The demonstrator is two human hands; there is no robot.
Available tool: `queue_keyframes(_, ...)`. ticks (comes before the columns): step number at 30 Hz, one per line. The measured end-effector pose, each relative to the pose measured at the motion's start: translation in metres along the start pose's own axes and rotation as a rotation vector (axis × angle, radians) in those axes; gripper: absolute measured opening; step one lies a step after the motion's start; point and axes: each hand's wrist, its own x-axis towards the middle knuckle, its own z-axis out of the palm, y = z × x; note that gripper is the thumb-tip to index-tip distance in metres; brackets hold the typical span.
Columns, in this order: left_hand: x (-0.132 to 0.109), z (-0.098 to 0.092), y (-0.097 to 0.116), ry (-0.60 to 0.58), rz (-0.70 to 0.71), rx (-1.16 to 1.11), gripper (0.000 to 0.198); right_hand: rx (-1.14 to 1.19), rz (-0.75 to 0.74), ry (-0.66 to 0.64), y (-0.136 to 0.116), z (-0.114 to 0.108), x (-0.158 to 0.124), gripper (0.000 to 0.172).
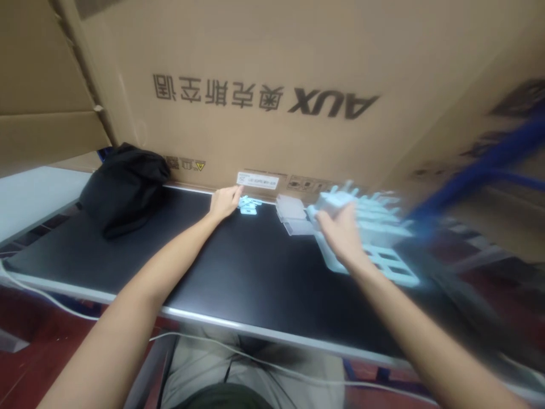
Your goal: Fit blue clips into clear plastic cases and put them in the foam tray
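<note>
Cardboard cartons [272, 85], printed upside down as seen from the head camera, close off the far edge of a black table [238, 267] with a pale metal rim. We are seated at its near edge, with both arms reaching toward the far side.

Our left hand [225, 202] rests at the far edge, its fingers curled narrowly over a small cluster of white plastic parts [248, 207] that lies against the foot of the carton. The fingers touch the nearest part; whether any piece is actually pinched, we cannot tell.

Our right hand [340, 233] is closed around a white plastic piece [336, 201] and holds it just above a white compartment tray [383, 250] near the far right corner. This region is motion-blurred, so the exact shape of the piece and which compartment it is over cannot be determined. Two pale rectangular blocks [293, 215] lie between the two hands, close to the tray.

A black bundle of fabric [125, 190] sits at the far left corner, well apart from the work. A blurred blue bar [477, 170] crosses the right side.

We judge the step in hand to be a pick-and-load cycle: one hand gathers a small part while the other handles a piece at the tray. The next move calls for a secure pinch on one part only, and steady alignment over the tray.
</note>
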Motion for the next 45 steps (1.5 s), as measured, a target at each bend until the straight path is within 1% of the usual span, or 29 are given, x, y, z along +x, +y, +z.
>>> queue_keyframes(1,0.0,-0.001,0.001,-0.035,-0.055,0.046,0.053,-0.038,-0.05,-0.076,-0.015,0.009,0.007,0.048)
queue_keyframes(3,0.002,-0.002,0.002,-0.098,-0.119,0.094,0.047,-0.151,-0.122,-0.234,-0.041,0.027,0.022,0.048)
queue_keyframes(5,0.003,0.0,0.001,-0.14,-0.143,0.105,0.035,-0.287,-0.188,-0.341,-0.062,0.047,0.037,0.051)
queue_keyframes(7,0.004,0.002,-0.001,-0.168,-0.157,0.102,0.026,-0.43,-0.235,-0.41,-0.078,0.065,0.05,0.056)
queue_keyframes(9,0.005,0.004,-0.002,-0.183,-0.174,0.091,0.023,-0.567,-0.263,-0.443,-0.09,0.081,0.06,0.062)
queue_keyframes(11,0.006,0.006,-0.004,-0.184,-0.186,0.071,0.022,-0.683,-0.304,-0.437,-0.098,0.095,0.069,0.066)
queue_keyframes(13,0.007,0.006,-0.006,-0.177,-0.2,0.042,0.022,-0.768,-0.369,-0.414,-0.103,0.106,0.077,0.065)
queue_keyframes(15,0.009,0.007,-0.008,-0.164,-0.227,0.01,0.022,-0.826,-0.432,-0.401,-0.106,0.113,0.083,0.06)
queue_keyframes(19,0.013,0.005,-0.012,-0.13,-0.296,-0.058,0.025,-0.878,-0.493,-0.403,-0.11,0.12,0.088,0.053)
queue_keyframes(26,0.015,0.002,-0.014,-0.103,-0.346,-0.134,0.024,-0.911,-0.528,-0.416,-0.119,0.117,0.084,0.048)
queue_keyframes(28,0.015,0.001,-0.014,-0.081,-0.365,-0.129,0.025,-0.918,-0.532,-0.42,-0.12,0.115,0.083,0.048)
queue_keyframes(32,0.016,-0.001,-0.014,0.019,-0.461,-0.047,0.029,-0.928,-0.535,-0.428,-0.12,0.113,0.083,0.05)
queue_keyframes(35,0.016,-0.001,-0.015,0.037,-0.503,0.01,0.024,-0.925,-0.54,-0.431,-0.117,0.114,0.082,0.047)
queue_keyframes(37,0.016,0.0,-0.017,0.015,-0.507,0.019,0.018,-0.922,-0.546,-0.434,-0.114,0.115,0.082,0.044)
queue_keyframes(39,0.016,0.002,-0.018,-0.001,-0.506,0.015,0.015,-0.919,-0.554,-0.438,-0.11,0.118,0.081,0.046)
queue_keyframes(42,0.016,0.003,-0.018,-0.01,-0.486,-0.002,0.015,-0.915,-0.561,-0.447,-0.104,0.121,0.08,0.052)
queue_keyframes(45,0.016,0.003,-0.018,-0.01,-0.435,-0.025,0.016,-0.898,-0.563,-0.46,-0.101,0.122,0.079,0.054)
